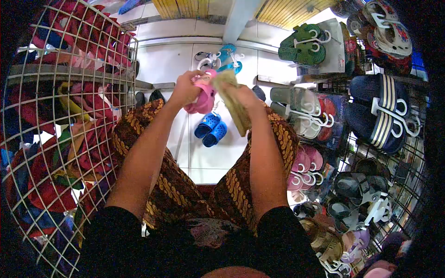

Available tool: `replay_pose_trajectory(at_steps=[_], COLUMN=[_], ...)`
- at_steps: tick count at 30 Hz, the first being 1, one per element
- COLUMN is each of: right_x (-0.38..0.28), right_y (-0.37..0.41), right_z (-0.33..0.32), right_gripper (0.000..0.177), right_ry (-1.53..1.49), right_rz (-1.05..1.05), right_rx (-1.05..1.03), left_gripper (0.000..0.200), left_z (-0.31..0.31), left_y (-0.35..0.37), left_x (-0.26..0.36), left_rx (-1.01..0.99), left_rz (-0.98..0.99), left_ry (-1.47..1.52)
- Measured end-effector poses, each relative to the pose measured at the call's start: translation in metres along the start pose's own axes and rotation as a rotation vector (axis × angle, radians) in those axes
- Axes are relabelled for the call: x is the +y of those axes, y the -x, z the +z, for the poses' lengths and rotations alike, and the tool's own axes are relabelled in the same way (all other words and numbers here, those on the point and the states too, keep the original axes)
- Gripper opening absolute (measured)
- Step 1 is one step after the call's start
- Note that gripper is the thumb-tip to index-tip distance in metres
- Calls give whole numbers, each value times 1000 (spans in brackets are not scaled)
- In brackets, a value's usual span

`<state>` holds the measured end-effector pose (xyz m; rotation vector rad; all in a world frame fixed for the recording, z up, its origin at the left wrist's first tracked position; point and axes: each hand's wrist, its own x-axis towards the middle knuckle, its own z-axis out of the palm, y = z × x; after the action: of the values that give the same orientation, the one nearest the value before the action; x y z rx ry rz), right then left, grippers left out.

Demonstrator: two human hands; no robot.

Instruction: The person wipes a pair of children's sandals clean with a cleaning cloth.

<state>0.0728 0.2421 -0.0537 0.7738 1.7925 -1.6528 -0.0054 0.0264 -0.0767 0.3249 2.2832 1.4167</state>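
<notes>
My left hand grips a pink clog, held up above the floor between my knees; its far end is partly covered by my fingers. In my right hand is a folded olive-tan cloth, its top edge close against the pink clog and its lower part hanging down. Whether cloth and clog touch is hard to tell. Below both hands, a pair of blue clogs with a white hanger rests on the white tiles. Teal sandals with a white hanger lie farther off.
A wire grid with red fabric items behind it stands at left. On the right, a black rack carries several hung shoes, among them green sandals and navy striped slides. A pale post rises at the back.
</notes>
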Motion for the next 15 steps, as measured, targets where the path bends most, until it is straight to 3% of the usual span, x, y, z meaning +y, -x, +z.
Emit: replay_pose_trajectory(at_steps=[1,2,3,4,6,7,9,10,12,14,15], right_x=[-8,3,18,21,15,-1,-20,-14,-4,-5,-1], right_y=[7,-5,-17,-19,-9,7,24,15,11,6,1], right_z=[0,-3,-2,3,3,1,-2,0,0,3,2], right_gripper=[57,56,55,54,52,59,72,75,62,53,52], right_ry=[-97,-121,-1,119,382,268,41,30,168,425,343], right_rz=[30,-13,-42,-71,-190,-105,58,82,-44,-6,-20], right_rx=[98,40,-44,-127,-164,-85,68,9,-209,-322,-332], left_gripper=[41,41,42,44,44,44,38,37,31,27,25], left_z=[-2,-3,-4,-3,1,4,4,3,1,1,0], left_y=[2,4,5,4,0,-2,0,6,4,-3,-4], left_x=[5,10,15,16,4,-5,-6,5,14,11,13], left_rx=[-40,-82,-124,-112,-26,14,-83,-99,-83,44,109], left_rz=[36,73,111,26,-17,-40,-29,-50,-119,-236,-297], left_ry=[-50,-99,-148,-137,-133,-133,8,99,183,421,540])
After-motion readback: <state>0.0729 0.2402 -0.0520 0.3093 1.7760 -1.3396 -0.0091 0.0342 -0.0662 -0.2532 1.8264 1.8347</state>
